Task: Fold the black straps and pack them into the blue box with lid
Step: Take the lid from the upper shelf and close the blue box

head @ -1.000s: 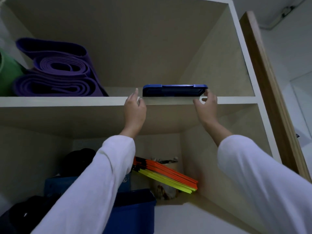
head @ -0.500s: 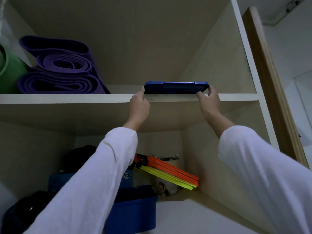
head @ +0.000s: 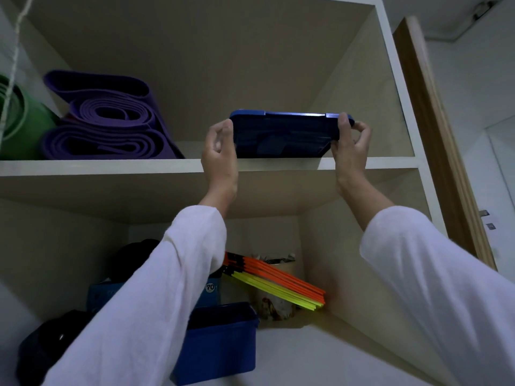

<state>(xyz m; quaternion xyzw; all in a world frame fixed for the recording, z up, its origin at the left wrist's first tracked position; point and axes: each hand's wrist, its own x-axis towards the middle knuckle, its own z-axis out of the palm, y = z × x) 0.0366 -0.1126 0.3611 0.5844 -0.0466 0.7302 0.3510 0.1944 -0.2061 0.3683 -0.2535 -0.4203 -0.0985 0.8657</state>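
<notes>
While held above the shelf, blue box, left hand, right hand gripping ends.

left hand, right hand, gripping blue lid

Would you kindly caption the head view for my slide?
Both hands, left hand and right hand, grip the blue lidded box at the upper shelf edge.

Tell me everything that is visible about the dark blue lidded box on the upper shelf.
The dark blue lidded plastic box is flat and wide with rounded corners. Its lighter blue lid has a raised middle section along the top edge. It appears tilted, its underside facing the camera, at the front edge of the white upper shelf. The left hand grips its left end, and the right hand grips its right end.
</notes>
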